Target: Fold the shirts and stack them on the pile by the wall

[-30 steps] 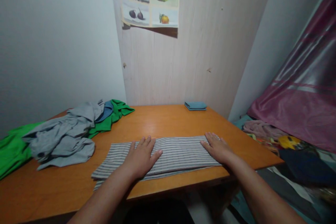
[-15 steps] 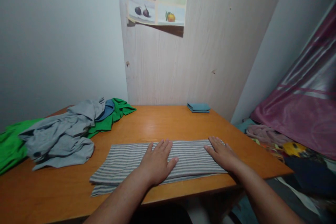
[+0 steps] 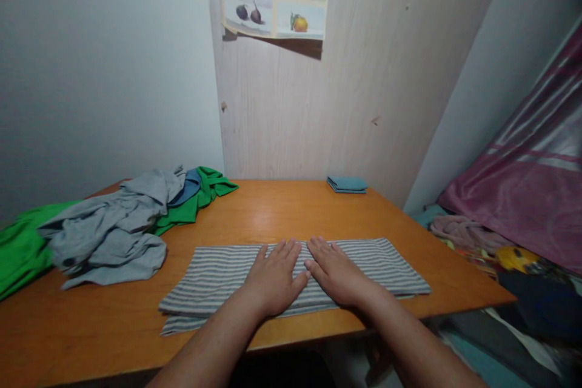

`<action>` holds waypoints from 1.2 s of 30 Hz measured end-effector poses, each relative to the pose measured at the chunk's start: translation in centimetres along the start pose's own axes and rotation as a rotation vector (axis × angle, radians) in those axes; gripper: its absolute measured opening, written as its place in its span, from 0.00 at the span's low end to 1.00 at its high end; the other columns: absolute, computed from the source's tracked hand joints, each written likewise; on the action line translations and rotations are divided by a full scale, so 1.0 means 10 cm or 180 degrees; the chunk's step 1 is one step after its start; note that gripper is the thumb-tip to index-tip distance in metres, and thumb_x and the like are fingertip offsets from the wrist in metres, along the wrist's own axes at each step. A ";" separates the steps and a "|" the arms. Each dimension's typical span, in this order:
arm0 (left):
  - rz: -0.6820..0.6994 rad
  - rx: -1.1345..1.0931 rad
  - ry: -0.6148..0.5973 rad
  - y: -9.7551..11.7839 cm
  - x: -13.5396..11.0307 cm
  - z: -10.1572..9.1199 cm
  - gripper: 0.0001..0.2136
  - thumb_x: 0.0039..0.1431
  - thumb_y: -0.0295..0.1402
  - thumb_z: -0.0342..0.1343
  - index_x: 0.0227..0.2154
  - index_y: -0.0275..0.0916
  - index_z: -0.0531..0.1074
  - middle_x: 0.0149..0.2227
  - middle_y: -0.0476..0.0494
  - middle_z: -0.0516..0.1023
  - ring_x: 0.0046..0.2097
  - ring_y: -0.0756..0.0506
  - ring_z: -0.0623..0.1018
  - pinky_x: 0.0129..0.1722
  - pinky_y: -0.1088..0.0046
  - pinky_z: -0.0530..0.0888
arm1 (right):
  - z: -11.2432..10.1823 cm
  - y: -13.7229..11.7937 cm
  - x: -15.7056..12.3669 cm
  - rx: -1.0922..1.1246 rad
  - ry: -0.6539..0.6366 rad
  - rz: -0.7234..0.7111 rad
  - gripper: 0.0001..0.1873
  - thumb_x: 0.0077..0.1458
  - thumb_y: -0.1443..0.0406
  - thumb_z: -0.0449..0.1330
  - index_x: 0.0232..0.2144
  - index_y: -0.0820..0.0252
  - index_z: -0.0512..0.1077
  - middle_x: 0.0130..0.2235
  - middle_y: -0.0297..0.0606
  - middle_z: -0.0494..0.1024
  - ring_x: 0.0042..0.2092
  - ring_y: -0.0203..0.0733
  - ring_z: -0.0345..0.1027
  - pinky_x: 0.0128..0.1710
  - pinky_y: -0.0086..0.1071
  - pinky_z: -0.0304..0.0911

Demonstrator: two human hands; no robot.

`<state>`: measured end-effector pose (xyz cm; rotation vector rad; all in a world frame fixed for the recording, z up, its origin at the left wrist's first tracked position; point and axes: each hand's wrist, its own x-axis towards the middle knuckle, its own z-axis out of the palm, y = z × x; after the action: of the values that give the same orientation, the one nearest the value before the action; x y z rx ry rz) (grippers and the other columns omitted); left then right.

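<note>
A striped grey-and-white cloth garment point(image 3: 377, 260), folded into a long flat strip, lies along the front of the table. My left hand point(image 3: 275, 279) rests palm down on its middle, fingers stretched out. Close beside it, my right hand point(image 3: 336, 273) also lies flat on the fabric, its fingers extended. The two thumbs almost meet. At the left end, a lower layer of the cloth sticks out below the upper one. Parts of the strip are hidden under my hands and forearms.
Crumpled grey clothing point(image 3: 109, 230) and green clothing point(image 3: 182, 212) lie heaped on the left of the wooden table point(image 3: 268, 209). A small folded blue cloth point(image 3: 347, 185) sits at the back right. Past the right edge are a pink curtain point(image 3: 531, 194) and piled textiles.
My right hand has slid left across the striped cloth from its right end to beside my left hand. The left hand stays in place on the fabric.
</note>
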<state>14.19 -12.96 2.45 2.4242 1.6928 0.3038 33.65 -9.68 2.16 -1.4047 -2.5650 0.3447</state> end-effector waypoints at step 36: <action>-0.1008 -0.1446 0.1932 -1.04 -1.24 -0.47 0.21 0.70 0.42 0.45 0.54 0.37 0.74 0.55 0.38 0.79 0.56 0.41 0.78 0.58 0.62 0.72 | 0.10 0.00 0.07 -0.0072 0.0437 -0.0276 0.35 0.66 0.50 0.48 0.65 0.66 0.66 0.67 0.50 0.65 0.69 0.55 0.56 0.70 0.52 0.50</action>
<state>-0.62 -20.98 3.51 1.7947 1.9091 1.3126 32.98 -9.18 1.20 -1.2724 -2.5157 0.1989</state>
